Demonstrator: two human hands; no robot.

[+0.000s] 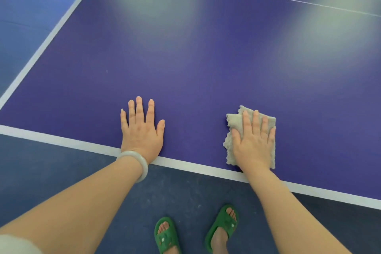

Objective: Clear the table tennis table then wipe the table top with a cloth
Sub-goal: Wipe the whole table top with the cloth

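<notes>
Fingers (pixel 255 122) of right hand (pixel 252 145) flat — cloth (pixel 234 122) beneath.

So the floor (pixel 61 171) down here is a dark blue matte kind of surface, a bit scuffed with pale specks, and it looks a brighter blue further off in the top left corner. Two green slippers (pixel 167 237) on bare feet, open toe, each with a little round stud on the strap, the right one set a bit further forward and angled outward. Also a pale, milky bangle (pixel 138 163) round the left wrist, and a bit of light sleeve (pixel 14 245) at the bottom left
</notes>
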